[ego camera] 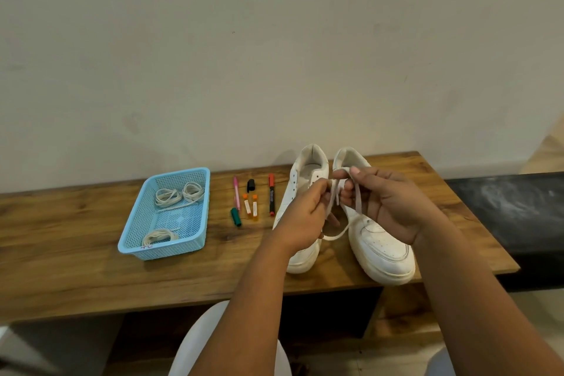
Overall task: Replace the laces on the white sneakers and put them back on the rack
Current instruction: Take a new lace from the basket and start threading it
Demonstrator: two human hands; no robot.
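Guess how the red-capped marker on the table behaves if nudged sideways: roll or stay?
Probably rolls: the red-capped marker looks like a round barrel lying flat on the smooth wooden table. Likely light and stiff, so a small push moves it whole. It might bump the orange-capped tubes lying close beside it.

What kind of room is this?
Probably a room at home, set up for fixing shoes: a wooden table against a plain wall, holding white sneakers, and a blue basket of laces.
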